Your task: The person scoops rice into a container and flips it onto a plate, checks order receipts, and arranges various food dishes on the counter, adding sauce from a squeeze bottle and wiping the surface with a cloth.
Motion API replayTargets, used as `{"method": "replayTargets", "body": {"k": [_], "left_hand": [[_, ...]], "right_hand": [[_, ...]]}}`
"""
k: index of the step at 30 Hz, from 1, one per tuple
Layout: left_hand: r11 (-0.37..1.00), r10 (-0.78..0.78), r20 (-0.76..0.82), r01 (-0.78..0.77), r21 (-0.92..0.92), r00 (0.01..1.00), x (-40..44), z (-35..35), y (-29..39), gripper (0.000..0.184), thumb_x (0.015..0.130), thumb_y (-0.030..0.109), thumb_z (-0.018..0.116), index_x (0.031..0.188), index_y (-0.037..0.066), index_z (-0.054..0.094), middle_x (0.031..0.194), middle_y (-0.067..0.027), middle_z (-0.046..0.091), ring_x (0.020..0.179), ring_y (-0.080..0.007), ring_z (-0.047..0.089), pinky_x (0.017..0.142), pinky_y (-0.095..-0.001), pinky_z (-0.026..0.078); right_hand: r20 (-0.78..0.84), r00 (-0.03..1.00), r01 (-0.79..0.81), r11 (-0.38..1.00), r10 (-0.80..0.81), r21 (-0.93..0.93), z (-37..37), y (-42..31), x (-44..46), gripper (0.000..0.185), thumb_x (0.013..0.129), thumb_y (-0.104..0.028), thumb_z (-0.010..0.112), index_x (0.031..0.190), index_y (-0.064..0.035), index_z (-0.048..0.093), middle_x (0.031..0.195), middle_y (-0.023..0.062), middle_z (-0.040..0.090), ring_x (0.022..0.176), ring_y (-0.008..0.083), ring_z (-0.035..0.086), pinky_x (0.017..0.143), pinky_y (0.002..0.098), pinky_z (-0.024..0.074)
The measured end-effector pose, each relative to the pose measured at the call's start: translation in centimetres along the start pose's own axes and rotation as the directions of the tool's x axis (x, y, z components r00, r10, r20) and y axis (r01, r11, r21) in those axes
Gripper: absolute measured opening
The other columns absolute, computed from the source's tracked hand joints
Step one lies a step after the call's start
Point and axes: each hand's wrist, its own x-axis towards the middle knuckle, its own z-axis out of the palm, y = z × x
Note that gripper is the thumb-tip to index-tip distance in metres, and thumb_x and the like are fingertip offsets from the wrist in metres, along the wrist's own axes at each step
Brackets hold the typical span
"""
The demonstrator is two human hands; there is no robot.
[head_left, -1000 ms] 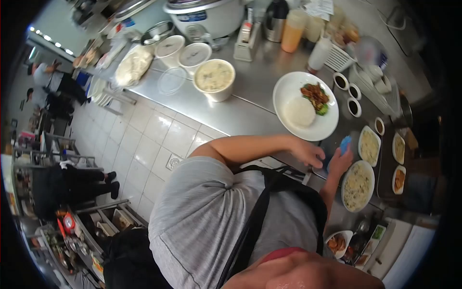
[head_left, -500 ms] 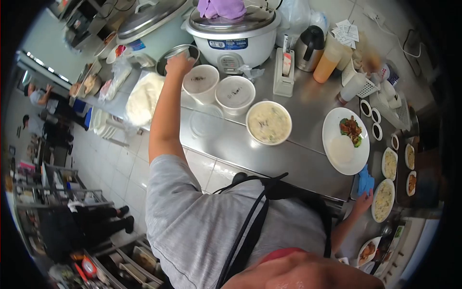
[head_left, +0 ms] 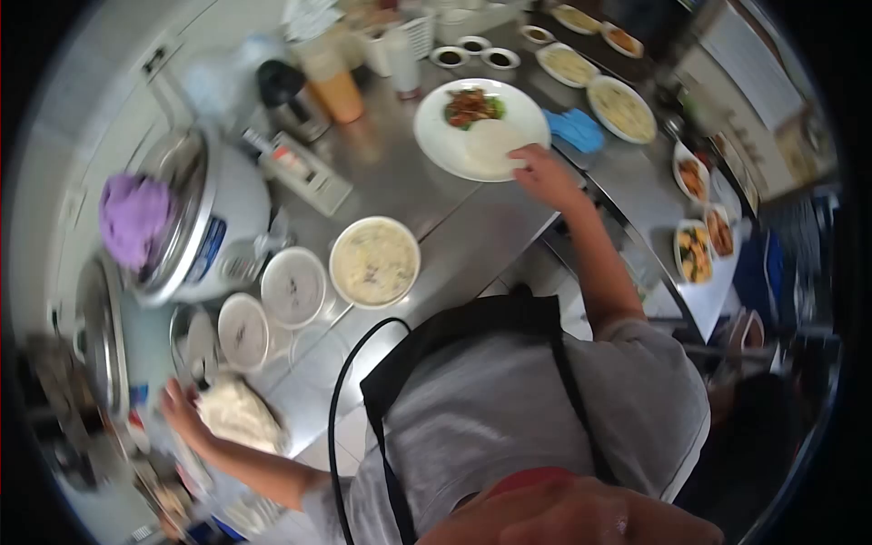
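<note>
My left hand (head_left: 184, 409) is at the lower left, fingers apart with nothing seen in them, beside a metal bowl (head_left: 184, 318) and a plastic-wrapped pale mass (head_left: 238, 413). My right hand (head_left: 542, 175) is at the near right rim of a large white plate (head_left: 436, 150), fingers closed at the rim. On the plate are a mound of rice (head_left: 491, 145) and browned meat (head_left: 468, 107) with greens. A blue cloth or glove (head_left: 578, 130) lies right of the plate. A tub of creamy food (head_left: 374, 262) stands between the hands, near two lidded tubs (head_left: 292, 286).
A rice cooker (head_left: 232, 209) with a purple cloth (head_left: 134, 220) stands at the left. Behind are a label dispenser (head_left: 304, 177), a thermos (head_left: 289, 98), an orange bottle (head_left: 334, 86) and dark sauce cups (head_left: 473, 45). Several filled dishes (head_left: 622, 109) line the right.
The view has swung round to the right. My left hand has come away from inside the metal bowl. My right hand has moved from the blue item to the plate's rim.
</note>
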Motion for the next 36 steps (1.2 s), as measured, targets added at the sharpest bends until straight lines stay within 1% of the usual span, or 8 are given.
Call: {"method": "replayTargets", "body": {"k": [3,8,13,19,23,27,32,36], "left_hand": [[0.988,-0.111,0.113,0.098,0.119,0.987,-1.7,2.0,-4.5,0.031,0.077,0.033,0.052,0.082,0.003,0.05,0.065,-0.007,0.056,0.046,-0.0092,0.046,0.04,-0.0194,0.03],[0.846,-0.271,-0.181,0.144,-0.513,0.945,-6.4,5.2,-3.7,0.029,0.079,0.028,0.048,0.091,0.002,0.048,0.077,-0.0071,0.057,0.052,-0.0105,0.048,0.042,-0.0196,0.033],[0.375,0.009,-0.027,-0.028,-0.927,1.0,-11.0,8.0,-2.2,0.03,0.08,0.025,0.045,0.092,-0.003,0.045,0.085,-0.0093,0.054,0.061,-0.0117,0.048,0.048,-0.02,0.037],[-0.022,0.289,0.363,0.385,-0.923,0.886,-19.9,20.7,10.4,0.034,0.074,0.021,0.055,0.096,-0.004,0.045,0.082,-0.012,0.056,0.069,-0.0161,0.055,0.061,-0.0238,0.047],[0.122,0.195,0.721,0.713,-0.691,0.665,-28.4,36.0,18.3,0.03,0.074,0.03,0.05,0.083,0.001,0.048,0.069,-0.0054,0.052,0.055,-0.0122,0.046,0.052,-0.0224,0.04],[0.203,0.468,0.876,0.952,-0.23,0.112,-37.5,49.0,23.2,0.03,0.079,0.03,0.042,0.093,0.004,0.046,0.071,-0.0071,0.053,0.061,-0.0157,0.051,0.055,-0.0252,0.042],[0.768,0.318,0.902,0.637,-0.065,-0.291,-44.9,55.6,31.0,0.029,0.081,0.025,0.037,0.101,0.005,0.04,0.075,-0.0097,0.054,0.055,-0.0171,0.053,0.05,-0.0234,0.042],[0.952,0.238,0.966,0.173,-0.252,0.099,-44.1,63.4,33.4,0.03,0.08,0.028,0.041,0.1,0.006,0.039,0.078,-0.0094,0.053,0.051,-0.0151,0.052,0.042,-0.0227,0.039]], "right_hand": [[0.104,0.992,-0.061,0.991,0.074,-0.117,0.1,-0.2,-1.1,0.027,0.074,-0.018,0.052,0.1,-0.0108,0.05,0.1,0.0101,0.049,0.086,0.025,0.053,0.069,0.0339,0.0434],[0.133,0.99,-0.026,0.99,0.045,-0.14,-1.4,-0.4,-1.4,0.028,0.074,-0.021,0.052,0.101,-0.0112,0.05,0.101,0.0106,0.05,0.089,0.0262,0.051,0.075,0.035,0.0408],[0.159,0.987,-0.003,0.999,-0.004,0.04,-3.1,-0.5,-0.7,0.03,0.074,-0.019,0.051,0.102,-0.0075,0.05,0.101,0.0121,0.051,0.087,0.0243,0.053,0.074,0.0337,0.0417],[0.302,0.888,0.196,0.879,-0.348,0.435,-4.9,0.7,2.7,0.033,0.077,-0.018,0.052,0.106,-0.0015,0.048,0.098,0.0114,0.054,0.084,0.0184,0.054,0.073,0.0291,0.043],[0.275,0.907,0.095,0.792,-0.318,0.603,-8.1,2.7,3.4,0.036,0.08,-0.032,0.049,0.099,-0.0021,0.051,0.082,0.0099,0.057,0.075,0.017,0.055,0.067,0.0289,0.0427],[0.307,0.95,-0.288,0.554,0.06,0.782,-11.3,9.9,4.3,0.033,0.081,-0.031,0.047,0.092,-0.0001,0.051,0.076,0.007,0.055,0.07,0.0125,0.052,0.06,0.0252,0.0424],[0.111,0.877,-0.323,0.401,0.468,0.857,-19.0,18.4,2.0,0.028,0.081,-0.023,0.045,0.092,0.0024,0.047,0.071,0.0104,0.056,0.061,0.0174,0.056,0.054,0.0288,0.0461],[-0.303,0.8,-0.356,0.816,0.518,0.456,-24.6,24.5,-0.7,0.025,0.081,-0.018,0.041,0.089,0.0053,0.044,0.06,0.0125,0.053,0.051,0.0191,0.055,0.047,0.03,0.0438]]}}
